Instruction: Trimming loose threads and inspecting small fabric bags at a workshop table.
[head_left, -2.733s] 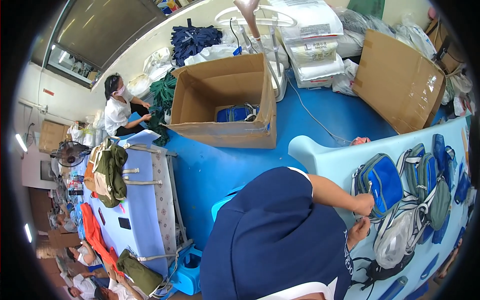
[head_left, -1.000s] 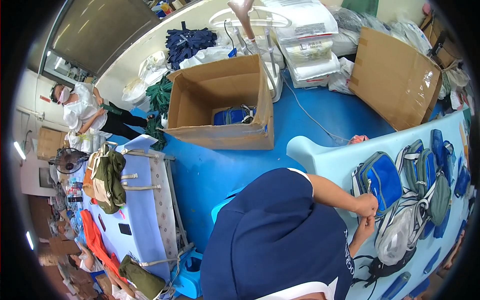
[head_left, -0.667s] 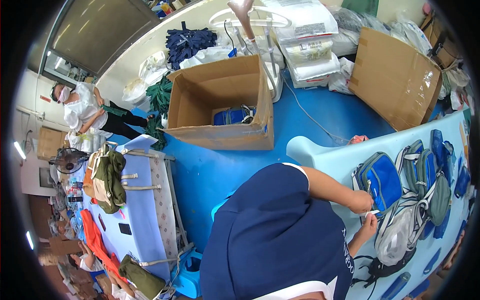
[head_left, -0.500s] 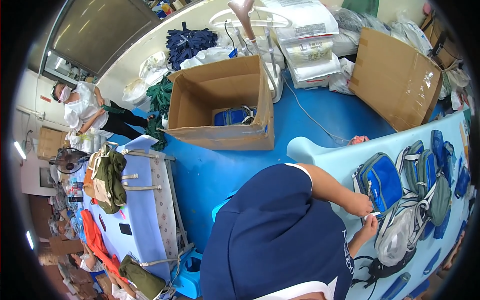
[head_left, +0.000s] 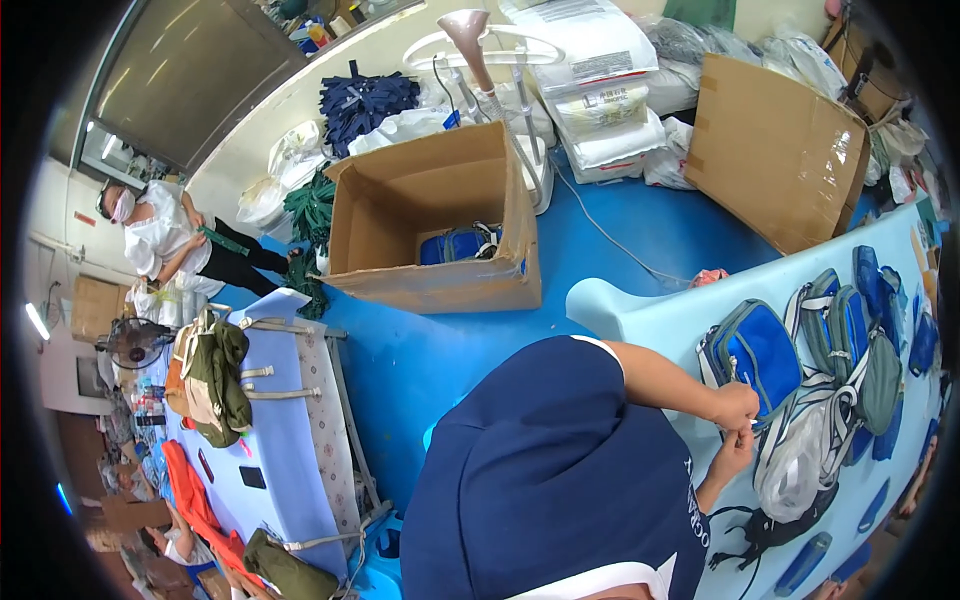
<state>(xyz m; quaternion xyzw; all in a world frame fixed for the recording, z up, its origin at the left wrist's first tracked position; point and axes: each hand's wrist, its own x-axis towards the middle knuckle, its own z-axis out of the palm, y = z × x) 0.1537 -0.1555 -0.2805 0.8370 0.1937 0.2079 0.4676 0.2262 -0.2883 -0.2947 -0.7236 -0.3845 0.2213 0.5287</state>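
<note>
A blue backpack with grey edging [head_left: 762, 350] lies on the pale blue table [head_left: 640, 310] at the right. At its near lower corner, my left hand [head_left: 735, 403] is closed in a pinch. Just below, my right hand [head_left: 734, 455] is closed too, its fingertips meeting those of the left. A small white strip [head_left: 752, 426] shows at the fingertips; its other end is hidden. Beside the hands lie white-and-grey straps [head_left: 840, 410] and a clear plastic bag [head_left: 790, 475].
More blue-grey backpacks [head_left: 840, 320] and a black strapped item [head_left: 775, 530] lie on the table. An open carton [head_left: 430, 290] holding a blue bag stands on the floor. A flattened carton [head_left: 775, 150] leans behind. At left, a person [head_left: 165, 230] stands near another table [head_left: 290, 450].
The whole view has shifted slightly. My left hand has moved a little right along the backpack's edge, and both hands' fingertips have come closer together around the white strip.
</note>
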